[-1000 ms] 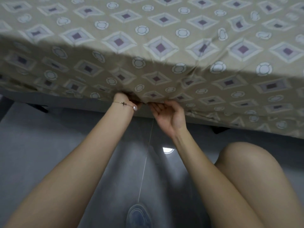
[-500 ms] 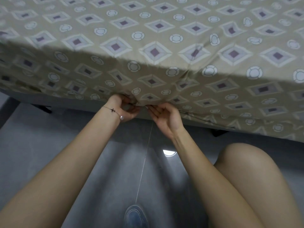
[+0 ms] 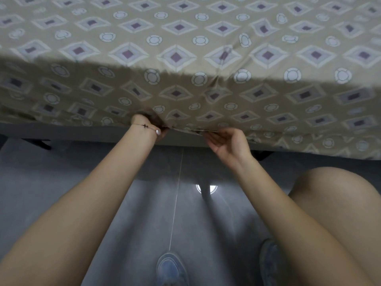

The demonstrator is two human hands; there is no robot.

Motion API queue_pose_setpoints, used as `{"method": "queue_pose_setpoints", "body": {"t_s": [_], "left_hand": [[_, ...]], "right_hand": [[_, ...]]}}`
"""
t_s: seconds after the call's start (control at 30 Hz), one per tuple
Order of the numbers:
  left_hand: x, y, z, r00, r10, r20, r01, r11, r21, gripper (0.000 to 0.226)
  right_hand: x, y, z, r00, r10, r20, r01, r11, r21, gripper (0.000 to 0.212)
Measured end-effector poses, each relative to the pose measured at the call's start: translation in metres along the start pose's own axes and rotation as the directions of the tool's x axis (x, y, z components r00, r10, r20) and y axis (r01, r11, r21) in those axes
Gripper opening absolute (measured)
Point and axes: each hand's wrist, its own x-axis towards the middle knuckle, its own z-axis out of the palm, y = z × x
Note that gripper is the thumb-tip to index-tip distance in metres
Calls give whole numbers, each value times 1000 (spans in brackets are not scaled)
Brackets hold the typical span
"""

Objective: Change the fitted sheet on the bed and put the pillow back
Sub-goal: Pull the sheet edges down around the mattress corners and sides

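Above the grey floor point(image 3: 144, 213), the fitted sheet point(image 3: 185, 89) hung down the side of the bed point(image 3: 61, 134), its hem at the fingers point(image 3: 210, 139). The left hand point(image 3: 147, 125) gripped it, fingertips hidden underneath; the right hand point(image 3: 228, 141) pinched it alongside. A shallow tuck could have let the hem spring back out.

The fitted sheet point(image 3: 185, 58) spreads above and beyond both hands, and its hem hangs down to them. The left hand point(image 3: 148, 125) and right hand point(image 3: 228, 141) sit side by side at that hem, apart. Left of the left hand, the bed frame point(image 3: 61, 133) runs just under the hem. Below the hands is the floor point(image 3: 144, 203) with one shoe point(image 3: 171, 269) between the forearms; a knee point(image 3: 329, 193) lies right of the right hand.
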Motion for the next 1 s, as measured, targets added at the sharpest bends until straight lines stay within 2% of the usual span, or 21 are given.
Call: {"method": "queue_pose_setpoints", "body": {"t_s": [0.27, 0.4, 0.53, 0.63, 0.73, 0.8, 0.9, 0.97, 1.0], "left_hand": [[-2, 6, 3, 1000, 11, -7, -11, 1000, 25, 41], [4, 9, -5, 998, -4, 66, 1, 999, 43, 45], [0, 2, -11, 998, 50, 40, -54, 992, 112, 35], [-1, 3, -23, 999, 21, 29, -28, 966, 258, 28], [-4, 4, -39, 997, -42, -70, 66, 917, 393, 22], [-12, -9, -41, 997, -46, -64, 73, 841, 537, 21], [-26, -39, -28, 990, -118, 72, 23, 659, 751, 22], [-35, -51, -13, 976, -38, 214, -173, 465, 868, 19], [-38, -53, -6, 945, 28, 326, -319, 307, 897, 18]], "right_hand": [[14, 1, -2, 984, -43, 173, 1, 971, 240, 25], [22, 0, -6, 971, -13, 238, -24, 988, 151, 27], [22, -2, -10, 967, 8, 254, -31, 996, 89, 28], [20, -2, -8, 963, 4, 268, -23, 997, 69, 31], [18, -3, -7, 964, 2, 264, -17, 998, 52, 31], [16, -3, -6, 968, 7, 249, -11, 1000, 17, 31], [17, -2, -6, 976, -4, 219, 18, 998, -63, 31], [16, -1, -7, 977, -19, 213, 48, 990, -131, 29], [15, 0, -8, 977, -27, 210, 67, 980, -185, 28]]}}
